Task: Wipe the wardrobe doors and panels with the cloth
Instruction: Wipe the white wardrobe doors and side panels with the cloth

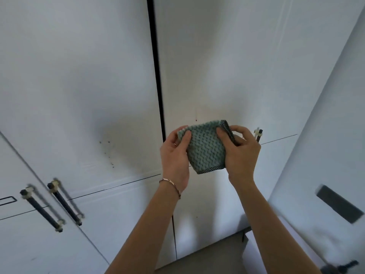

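1. A folded teal cloth (205, 146) with a wavy texture and dark trim is held up in front of white wardrobe doors (217, 66), not touching them.
2. The left hand (174, 157) grips the cloth's left edge, thumb on its front; a bracelet (170, 183) circles that wrist.
3. The right hand (242, 153) grips the right edge, thumb on the front too.
4. 2 dark bar handles (65, 203) sit at lower left.
5. Small dark specks (107, 151) mark the left door (79, 86).
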The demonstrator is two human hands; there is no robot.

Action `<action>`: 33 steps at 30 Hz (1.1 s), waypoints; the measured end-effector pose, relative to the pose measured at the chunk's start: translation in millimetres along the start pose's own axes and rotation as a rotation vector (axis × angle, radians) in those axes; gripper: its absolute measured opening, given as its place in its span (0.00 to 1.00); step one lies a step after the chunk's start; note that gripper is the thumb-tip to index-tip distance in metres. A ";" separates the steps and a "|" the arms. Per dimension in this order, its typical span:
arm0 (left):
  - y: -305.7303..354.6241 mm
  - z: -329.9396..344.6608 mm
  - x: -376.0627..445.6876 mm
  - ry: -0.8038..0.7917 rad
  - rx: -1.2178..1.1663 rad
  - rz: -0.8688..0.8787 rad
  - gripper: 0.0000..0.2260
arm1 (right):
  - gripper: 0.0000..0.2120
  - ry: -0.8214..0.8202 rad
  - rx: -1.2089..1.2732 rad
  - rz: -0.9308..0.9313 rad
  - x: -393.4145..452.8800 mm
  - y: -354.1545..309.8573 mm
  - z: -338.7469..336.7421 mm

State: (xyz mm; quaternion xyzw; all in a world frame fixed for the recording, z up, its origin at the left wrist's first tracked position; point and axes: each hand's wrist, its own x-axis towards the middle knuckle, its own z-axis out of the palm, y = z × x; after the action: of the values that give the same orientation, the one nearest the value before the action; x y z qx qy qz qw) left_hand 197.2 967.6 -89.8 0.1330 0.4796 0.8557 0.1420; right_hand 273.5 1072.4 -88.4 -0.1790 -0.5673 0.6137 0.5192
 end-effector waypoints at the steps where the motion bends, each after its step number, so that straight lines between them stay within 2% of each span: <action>1: 0.8 1.7 0.3 0.015 -0.010 0.004 0.07 | 0.05 -0.018 -0.035 -0.039 2.5 1.7 2.4; 3: 2.1 6.8 1.4 0.036 -0.034 -0.016 0.09 | 0.00 -0.086 -0.094 -0.109 7.9 5.9 4.8; 8: -4.6 14.3 5.4 0.067 0.034 -0.034 0.10 | 0.07 -0.231 -0.282 -0.022 21.7 26.7 -4.1; 12: -23.6 14.4 10.8 0.060 0.442 0.144 0.05 | 0.15 -0.264 -0.545 0.167 26.0 50.7 -16.7; 14: -33.6 17.8 13.5 0.004 0.531 0.163 0.10 | 0.12 -0.274 -0.346 0.328 22.2 53.9 -18.8; 16: -41.0 24.1 13.4 -0.054 0.542 0.076 0.14 | 0.18 -0.354 -0.078 0.546 12.1 52.3 -14.2; 18: -49.7 32.6 16.3 -0.108 0.592 0.038 0.12 | 0.24 -0.350 0.154 0.681 7.3 53.9 -13.2; 21: -60.7 41.3 24.7 -0.194 0.756 0.125 0.07 | 0.31 -0.268 0.514 0.796 10.8 53.1 -13.3; 25: -61.3 55.3 33.0 -0.332 0.904 0.243 0.11 | 0.27 -0.193 0.694 0.772 26.8 42.3 -11.2; 30: -47.6 66.9 48.5 -0.503 0.818 0.448 0.09 | 0.18 -0.213 0.669 0.551 50.1 33.4 -7.0; 33: -33.6 74.8 55.0 -0.570 0.692 0.393 0.14 | 0.24 -0.226 0.639 0.478 67.8 26.2 -1.4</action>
State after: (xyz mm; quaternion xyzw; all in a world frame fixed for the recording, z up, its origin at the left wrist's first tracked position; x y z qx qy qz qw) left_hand 177.5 1063.3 -76.0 0.4892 0.6437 0.5862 0.0511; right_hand 236.3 1134.9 -86.8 -0.0672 -0.3440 0.8780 0.3260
